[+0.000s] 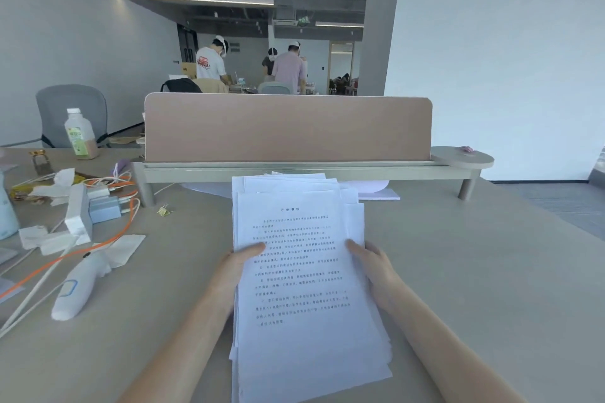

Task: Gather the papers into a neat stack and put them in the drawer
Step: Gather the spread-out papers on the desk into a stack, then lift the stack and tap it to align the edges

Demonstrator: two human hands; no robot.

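At desk centre, nearest the viewer, the papers point(301, 288) are held over the desk point(458, 271), long axis running away toward the divider panel point(288, 127), printed title at the far end. Left hand point(239, 265) and right hand point(373, 263) pinch the two long sides, thumbs on top. Sheet edges fan unevenly, far corners staggered. Right of stack: bare desktop. Left: cables point(108, 232), white handheld device point(77, 288), bottle point(80, 134) farther back.

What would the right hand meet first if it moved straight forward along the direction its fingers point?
The right hand points forward and slightly left; it already touches the paper stack. Beyond that, probably the raised shelf under the divider, though depth is unclear.
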